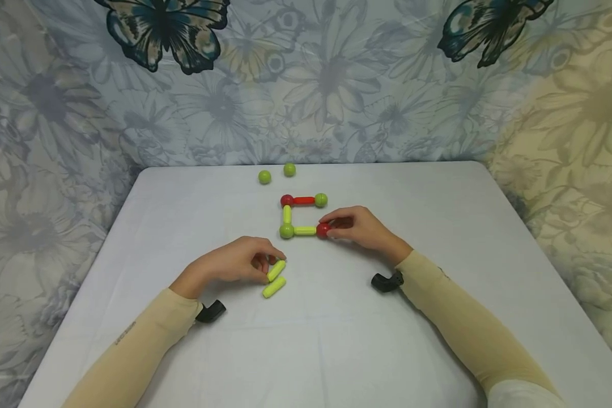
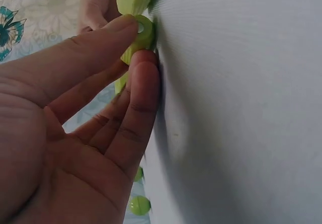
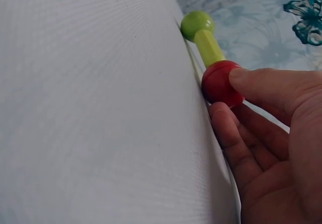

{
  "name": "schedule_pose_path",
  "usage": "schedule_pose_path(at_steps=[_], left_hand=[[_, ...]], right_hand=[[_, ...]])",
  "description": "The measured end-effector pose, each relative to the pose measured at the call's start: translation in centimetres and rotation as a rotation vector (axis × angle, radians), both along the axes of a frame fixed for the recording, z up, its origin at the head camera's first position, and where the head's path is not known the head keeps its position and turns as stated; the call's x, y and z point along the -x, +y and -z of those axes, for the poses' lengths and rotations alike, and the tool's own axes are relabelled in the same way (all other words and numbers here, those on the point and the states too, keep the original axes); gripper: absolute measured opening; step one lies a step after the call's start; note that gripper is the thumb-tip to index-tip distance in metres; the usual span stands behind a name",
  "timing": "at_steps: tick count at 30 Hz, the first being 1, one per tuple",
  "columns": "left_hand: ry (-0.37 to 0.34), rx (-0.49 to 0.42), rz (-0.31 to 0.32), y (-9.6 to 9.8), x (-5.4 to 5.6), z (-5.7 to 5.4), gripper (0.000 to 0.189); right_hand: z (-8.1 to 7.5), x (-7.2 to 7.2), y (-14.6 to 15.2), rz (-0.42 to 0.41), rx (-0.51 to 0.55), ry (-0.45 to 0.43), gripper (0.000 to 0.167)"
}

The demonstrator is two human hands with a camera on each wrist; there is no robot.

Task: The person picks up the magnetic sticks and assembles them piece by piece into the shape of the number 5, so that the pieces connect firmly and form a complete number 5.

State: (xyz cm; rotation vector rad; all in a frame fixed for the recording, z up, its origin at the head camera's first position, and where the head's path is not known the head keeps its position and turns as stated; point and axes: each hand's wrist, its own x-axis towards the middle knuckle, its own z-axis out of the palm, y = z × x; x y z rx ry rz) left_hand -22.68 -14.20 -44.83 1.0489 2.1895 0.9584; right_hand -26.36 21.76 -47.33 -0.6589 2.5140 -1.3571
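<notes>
My left hand (image 1: pixel 239 259) pinches a yellow-green rod (image 1: pixel 276 270) between thumb and fingers, low over the table. A pale metal-looking disc shows in that rod's end in the left wrist view. Just in front of it lies a second yellow-green rod (image 1: pixel 274 287). With thumb and fingers, my right hand (image 1: pixel 359 226) holds a red ball (image 3: pixel 220 84) at the near right corner of a joined shape. From that ball a yellow-green rod (image 1: pixel 305 230) runs to a green ball (image 1: pixel 286 230). Another yellow-green rod (image 1: pixel 287 215) links it to a red ball (image 1: pixel 287 200), then a red rod (image 1: pixel 304 200) reaches a green ball (image 1: pixel 321 199).
Two loose green balls, one at left (image 1: pixel 264 177) and one at right (image 1: pixel 289 169), sit near the far edge of the white-covered table (image 1: pixel 306 351). A patterned cloth (image 1: pixel 331 85) hangs behind. Black wrist-worn pieces (image 1: pixel 386 282) stick out from both sleeves.
</notes>
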Motion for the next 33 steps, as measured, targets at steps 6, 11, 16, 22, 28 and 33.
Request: schedule_pose_path(at_steps=[6,11,16,22,28,33], left_hand=[[0.048,-0.008,-0.010,0.4,0.2,0.2,0.047],[0.078,-0.028,-0.018,1.0,0.3,0.2,0.041],[0.122,-0.084,-0.042,2.3,0.4,0.0,0.040],[0.200,-0.089,-0.078,4.6,0.5,-0.1,0.042],[0.266,-0.059,-0.103,6.7,0.4,-0.2,0.041],[0.291,-0.033,-0.126,8.2,0.4,-0.2,0.042]], right_hand=[[0.0,0.0,0.1,0.005,-0.004,0.003,0.032],[0.1,0.1,0.2,0.006,0.012,0.013,0.031],[0.4,0.1,0.2,0.008,0.039,0.009,0.030],[0.5,-0.1,0.1,0.014,0.071,-0.010,0.029],[0.7,-0.1,0.2,-0.006,0.099,0.017,0.029],[0.8,0.0,0.2,-0.031,0.122,0.026,0.028]])
